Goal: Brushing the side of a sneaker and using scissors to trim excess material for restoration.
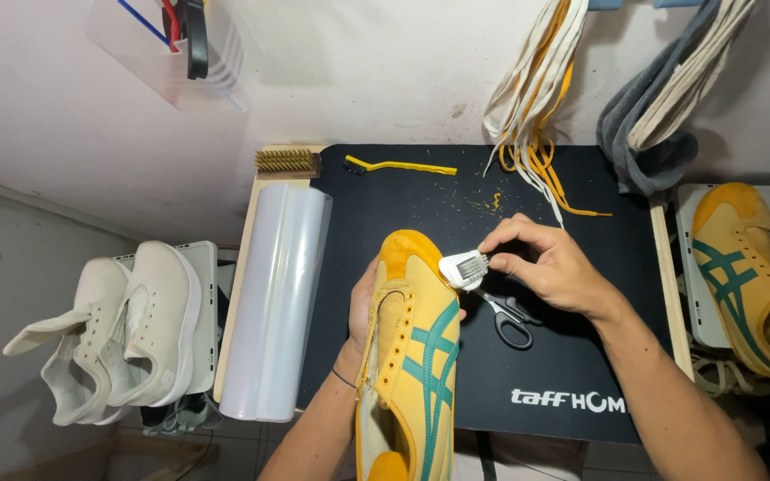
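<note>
A yellow sneaker with teal stripes (416,347) lies lengthwise over the black mat (403,191), toe pointing away from me. My left hand (363,307) grips it from the left side, fingers under the upper. My right hand (545,263) pinches a small white brush with metal bristles (463,269) and presses it against the right edge of the toe area. The laces are out of the sneaker.
Black-handled scissors (508,321) lie on the mat beside the shoe. A wire brush (285,162) and a yellow-handled brush (398,166) sit at the back. A clear film roll (276,303) lies left. White sneakers (122,325) stand far left, the matching yellow shoe (746,276) right. Laces (532,98) hang above.
</note>
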